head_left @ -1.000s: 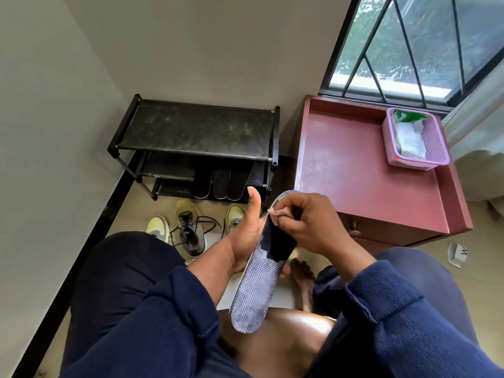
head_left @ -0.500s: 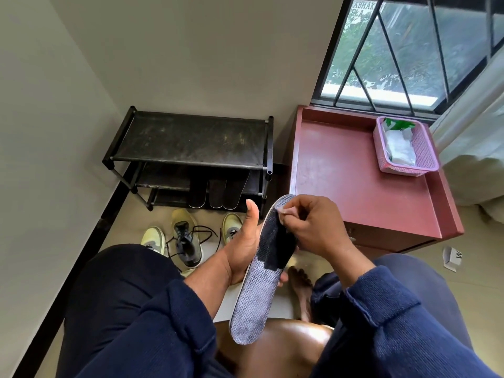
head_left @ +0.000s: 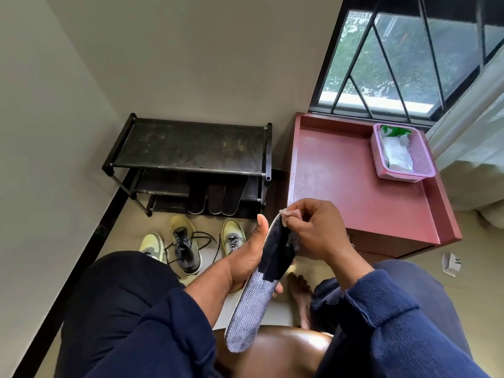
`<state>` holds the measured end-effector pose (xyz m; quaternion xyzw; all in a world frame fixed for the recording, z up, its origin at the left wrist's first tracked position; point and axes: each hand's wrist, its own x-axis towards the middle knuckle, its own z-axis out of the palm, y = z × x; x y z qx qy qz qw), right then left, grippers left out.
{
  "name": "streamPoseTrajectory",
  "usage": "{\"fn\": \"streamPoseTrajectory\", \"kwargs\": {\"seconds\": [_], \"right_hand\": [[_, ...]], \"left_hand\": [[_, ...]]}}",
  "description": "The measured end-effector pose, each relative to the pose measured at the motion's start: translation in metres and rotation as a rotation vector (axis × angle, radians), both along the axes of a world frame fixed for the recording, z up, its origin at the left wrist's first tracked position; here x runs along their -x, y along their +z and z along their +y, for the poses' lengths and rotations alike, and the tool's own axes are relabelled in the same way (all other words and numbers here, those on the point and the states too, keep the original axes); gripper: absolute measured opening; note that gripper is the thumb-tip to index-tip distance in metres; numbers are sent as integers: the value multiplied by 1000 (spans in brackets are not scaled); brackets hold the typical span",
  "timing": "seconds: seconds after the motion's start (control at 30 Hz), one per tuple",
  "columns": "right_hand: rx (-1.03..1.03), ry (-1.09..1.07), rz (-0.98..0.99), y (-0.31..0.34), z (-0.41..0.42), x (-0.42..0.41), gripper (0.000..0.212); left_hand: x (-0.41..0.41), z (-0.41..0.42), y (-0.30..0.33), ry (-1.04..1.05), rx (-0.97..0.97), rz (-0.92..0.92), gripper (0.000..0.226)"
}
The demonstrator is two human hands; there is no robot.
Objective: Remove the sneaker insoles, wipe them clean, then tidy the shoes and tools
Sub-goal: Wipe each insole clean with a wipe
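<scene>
The left hand (head_left: 246,261) gripped the sneaker insole (head_left: 260,285) from the left, thumb upright along its edge and fingers curled behind it; the insole stood tilted above the lap, its dark end far and its grey speckled end near; the right hand (head_left: 313,233) pinched a small pale wipe (head_left: 289,214) at the insole's far tip, fingers curled around it. Half a second earlier the same hand had the wipe against the dark part a little nearer; it had since slid up to the very tip, while the left hand's grasp had stayed as it was. On the floor to the left lay three yellow-green sneakers (head_left: 185,244), the middle one with loose black laces; further insoles (head_left: 218,199) leaned in the bottom of the black shoe rack (head_left: 191,144) beyond; at the far right a pink basket (head_left: 420,159) with a wipe packet (head_left: 396,148) sat on the red cabinet (head_left: 341,181).
</scene>
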<state>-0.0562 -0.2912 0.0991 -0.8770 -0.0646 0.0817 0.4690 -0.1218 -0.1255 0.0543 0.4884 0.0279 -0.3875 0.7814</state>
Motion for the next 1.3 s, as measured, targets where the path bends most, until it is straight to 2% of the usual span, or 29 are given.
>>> {"fn": "streamPoseTrajectory", "kwargs": {"seconds": [0.1, 0.27, 0.4, 0.47, 0.53, 0.7, 0.8, 0.87, 0.97, 1.03, 1.1, 1.17, 1.23, 1.3], "right_hand": [[58, -118, -26, -4, -3, -6, 12], [-18, 120, 39, 0, 2, 4, 10], [46, -95, -6, -6, -3, -5, 10], [36, -136, 12, -6, -5, -7, 11], [-84, -154, 72, -2, -6, -6, 11], [-745, -179, 452, 13, -11, -5, 23], [-930, -49, 549, 14, -12, -5, 14], [-1027, 39, 575, 14, -11, -4, 20], [-1116, 149, 610, 13, -13, -4, 33], [-1123, 201, 615, 10, -13, -5, 33], [-1101, 229, 593, 11, -12, -4, 37], [-1085, 197, 542, 12, -11, -4, 28], [-1063, 153, 482, 14, -10, -4, 20], [-988, 128, 425, 14, -9, -4, 27]], "left_hand": [[1, 0, -1, -34, -79, -10, 122], [2, 2, -1, -41, -118, -16, 131], [2, 1, 2, -76, -128, -27, 124], [2, -1, 5, -59, -145, -36, 123], [2, -2, 5, -1, -194, -22, 124], [-3, -3, -5, 267, -203, 50, 99], [-5, -4, -2, 368, -201, 45, 84], [-6, -4, 4, 415, -101, 58, 78], [-3, -1, 12, 417, 73, 73, 76], [-1, 0, 11, 375, 157, 68, 80], [-2, -1, 8, 353, 162, 33, 95], [-4, -2, 3, 362, 128, 25, 104], [-6, -2, 1, 372, 85, 30, 100], [-5, -2, 1, 354, 60, 12, 92]]}}
